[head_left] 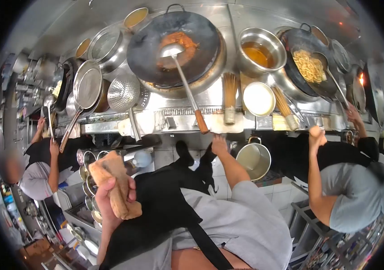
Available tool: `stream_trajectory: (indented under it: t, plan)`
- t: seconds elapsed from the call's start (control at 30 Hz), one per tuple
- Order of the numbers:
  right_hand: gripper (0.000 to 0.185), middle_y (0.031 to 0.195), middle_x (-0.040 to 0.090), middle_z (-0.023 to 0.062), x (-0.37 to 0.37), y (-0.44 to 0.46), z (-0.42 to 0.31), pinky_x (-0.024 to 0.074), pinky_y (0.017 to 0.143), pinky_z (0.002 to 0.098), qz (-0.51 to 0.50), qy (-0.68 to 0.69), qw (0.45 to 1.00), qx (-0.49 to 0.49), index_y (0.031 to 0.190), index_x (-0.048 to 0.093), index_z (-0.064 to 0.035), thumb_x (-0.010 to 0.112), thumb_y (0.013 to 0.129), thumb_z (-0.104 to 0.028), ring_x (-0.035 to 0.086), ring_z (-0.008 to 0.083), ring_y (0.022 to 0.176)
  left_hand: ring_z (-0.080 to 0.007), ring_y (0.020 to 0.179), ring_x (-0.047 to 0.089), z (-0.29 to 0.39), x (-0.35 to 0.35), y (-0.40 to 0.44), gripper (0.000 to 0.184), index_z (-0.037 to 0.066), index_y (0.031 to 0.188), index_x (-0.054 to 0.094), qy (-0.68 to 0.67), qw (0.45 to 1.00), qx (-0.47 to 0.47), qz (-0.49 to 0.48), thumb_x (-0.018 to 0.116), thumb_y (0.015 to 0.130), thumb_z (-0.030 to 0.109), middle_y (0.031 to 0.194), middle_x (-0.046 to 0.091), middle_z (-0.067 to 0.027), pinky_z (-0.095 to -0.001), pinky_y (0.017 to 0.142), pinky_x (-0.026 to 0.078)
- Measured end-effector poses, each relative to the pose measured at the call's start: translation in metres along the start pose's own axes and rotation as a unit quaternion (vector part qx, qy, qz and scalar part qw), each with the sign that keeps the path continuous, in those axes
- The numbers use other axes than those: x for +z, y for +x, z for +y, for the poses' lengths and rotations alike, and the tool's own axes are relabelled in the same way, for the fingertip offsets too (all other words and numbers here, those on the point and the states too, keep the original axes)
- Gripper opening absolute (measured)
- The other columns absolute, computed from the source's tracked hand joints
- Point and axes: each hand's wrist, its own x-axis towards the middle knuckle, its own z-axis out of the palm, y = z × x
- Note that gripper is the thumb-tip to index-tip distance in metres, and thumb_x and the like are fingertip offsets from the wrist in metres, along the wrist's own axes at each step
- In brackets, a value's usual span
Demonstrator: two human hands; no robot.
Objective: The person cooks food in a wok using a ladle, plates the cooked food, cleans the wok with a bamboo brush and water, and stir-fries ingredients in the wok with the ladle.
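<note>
My left hand (111, 191) is closed around a folded tan cloth (117, 182), raised at the left in front of my apron. My right hand (219, 145) is at the front edge of the stove, its fingers curled; what they grip there is hidden. Ahead of me sits a large black wok (149, 45) with reddish-brown food (184, 41) in it. A steel ladle (172, 50) rests in that food, and its wooden-ended handle (201, 121) reaches over the stove's front edge, just left of my right hand.
Bamboo brushes (230, 92), a bowl of white liquid (259, 99) and a pot of amber liquid (259, 54) stand to the right. Strainers (124, 92) lie left. A pot (253, 159) is below. Co-workers (354, 189) (43, 175) stand on both sides; noodles (309, 66) fill the right wok.
</note>
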Motion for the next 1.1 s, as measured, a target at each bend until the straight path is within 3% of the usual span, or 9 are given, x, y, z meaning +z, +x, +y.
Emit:
stream_trajectory:
  t: [0.07,0.13,0.2,0.27,0.33,0.4,0.57,0.67,1.1]
  plan:
    - [0.065,0.15,0.033,0.0162,0.002,0.009,0.002,0.0318,0.108,0.0461,0.024,0.043,0.999,0.003,0.142,0.034,0.0002,0.05,0.082,-0.017,0.032,0.033,0.138,-0.0297,0.087,0.061,-0.004,0.009,0.019,0.052,0.0,0.118,0.048,-0.063,0.978,-0.036,-0.196,0.058,0.078,0.032,0.095,0.06,-0.0198,-0.0342,0.078,0.051]
    - [0.062,0.148,0.037,0.0168,-0.004,0.007,0.002,0.0328,0.108,0.0451,0.042,0.079,0.996,0.017,0.14,0.039,-0.0002,0.051,0.082,-0.018,0.034,0.0321,0.137,-0.0422,0.126,0.047,-0.013,0.024,0.029,0.074,-0.001,0.14,0.03,-0.099,0.99,-0.049,-0.088,0.058,0.076,0.024,0.128,0.051,-0.0296,-0.0459,0.11,0.036]
    - [0.052,0.133,0.053,0.0192,-0.037,0.018,-0.017,0.0389,0.104,0.042,-0.157,0.011,0.987,-0.026,0.129,0.053,-0.001,0.051,0.081,-0.018,0.05,0.033,0.125,-0.0399,0.117,0.054,-0.023,0.021,0.056,0.069,0.0,0.14,0.028,-0.096,0.987,-0.069,-0.105,0.055,0.079,0.018,0.127,0.052,-0.0279,-0.0458,0.102,0.044]
    - [0.045,0.111,0.066,0.0169,-0.073,-0.01,-0.048,0.0514,0.087,0.0394,-0.057,0.229,0.945,-0.227,0.116,0.062,0.0011,0.059,0.086,-0.032,0.066,0.0312,0.096,-0.0328,0.102,0.062,-0.047,-0.009,0.107,0.069,0.0,0.142,0.026,0.004,0.986,-0.06,-0.153,0.053,0.081,0.014,0.129,0.052,-0.0255,-0.0404,0.087,0.051]
    - [0.048,0.119,0.063,0.0078,-0.162,-0.065,-0.102,0.0504,0.086,0.0294,-0.23,0.534,0.78,-0.23,0.131,0.051,-0.0022,0.057,0.096,-0.034,0.061,0.0168,0.102,-0.0276,0.094,0.063,-0.069,-0.022,0.147,0.063,0.003,0.141,0.028,0.045,0.981,-0.058,-0.177,0.054,0.084,0.009,0.124,0.055,-0.0222,-0.038,0.082,0.053]
    - [0.055,0.113,0.06,0.0067,-0.208,-0.109,-0.15,0.0491,0.084,0.0278,-0.077,0.713,0.638,-0.279,0.137,0.044,-0.0022,0.063,0.093,-0.029,0.058,0.0129,0.1,-0.0233,0.102,0.061,-0.085,-0.011,0.174,0.054,0.005,0.134,0.036,0.188,0.971,0.074,-0.132,0.06,0.087,0.015,0.12,0.056,-0.014,-0.0346,0.086,0.051]
    - [0.045,0.091,0.049,-0.0001,-0.295,-0.154,-0.173,0.0459,0.075,0.028,0.203,0.571,0.777,-0.17,0.119,0.049,-0.0009,0.072,0.084,-0.017,0.05,0.0113,0.083,-0.0202,0.114,0.055,-0.076,0.031,0.193,0.044,0.007,0.134,0.042,-0.069,0.969,0.058,-0.232,0.049,0.1,0.032,0.128,0.053,-0.007,-0.0353,0.101,0.041]
    - [0.038,0.093,0.052,0.0007,-0.309,-0.15,-0.164,0.0455,0.078,0.0269,0.392,0.535,0.706,-0.247,0.111,0.05,-0.0027,0.073,0.083,-0.014,0.052,0.0097,0.086,-0.0216,0.115,0.056,-0.056,0.039,0.207,0.041,0.005,0.132,0.045,-0.119,0.964,-0.016,-0.238,0.05,0.1,0.03,0.126,0.056,-0.0081,-0.0369,0.1,0.043]
    - [0.033,0.097,0.068,0.0124,-0.397,-0.189,-0.181,0.0502,0.078,0.0263,0.247,0.683,0.618,-0.303,0.113,0.058,0.0011,0.041,0.102,-0.026,0.063,0.0119,0.084,-0.0215,0.123,0.05,-0.026,0.07,0.139,0.059,0.008,0.144,0.032,-0.087,0.96,0.037,-0.263,0.055,0.096,0.035,0.131,0.052,-0.0088,-0.032,0.102,0.041]
